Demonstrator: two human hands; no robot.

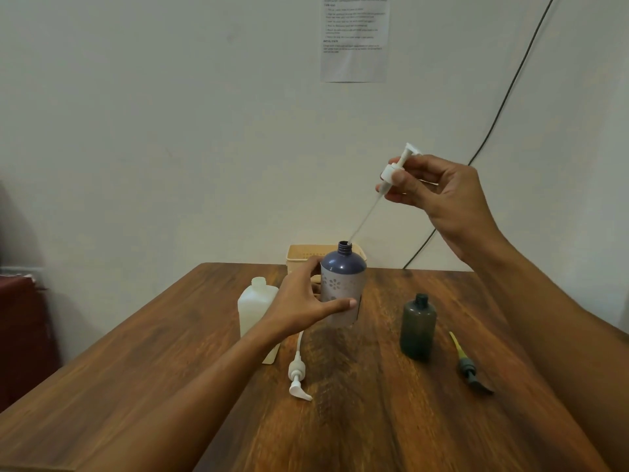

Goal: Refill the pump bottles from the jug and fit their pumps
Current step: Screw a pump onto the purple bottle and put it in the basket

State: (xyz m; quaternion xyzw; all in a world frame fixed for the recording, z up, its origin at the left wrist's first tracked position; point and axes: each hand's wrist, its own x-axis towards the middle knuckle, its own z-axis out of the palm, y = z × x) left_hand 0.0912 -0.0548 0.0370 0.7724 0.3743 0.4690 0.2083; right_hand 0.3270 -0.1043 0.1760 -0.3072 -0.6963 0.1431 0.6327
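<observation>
My left hand (306, 301) grips the purple flowered bottle (343, 284), held upright just above the wooden table (340, 420). My right hand (439, 192) holds a white pump (394, 168) high and tilted; the tip of its thin tube sits at the bottle's open neck. A white square bottle (253, 308) stands open behind my left wrist. A dark grey bottle (418, 327) stands open to the right. A second white pump (297, 376) lies in front of the purple bottle, and a grey pump with a yellow tube (468, 366) lies beside the grey bottle.
A beige basket (303, 255) stands at the table's far edge against the wall. A black cable (493, 127) runs down the wall on the right. A printed sheet (354, 39) hangs above. A dark red piece of furniture (20, 328) is at the left.
</observation>
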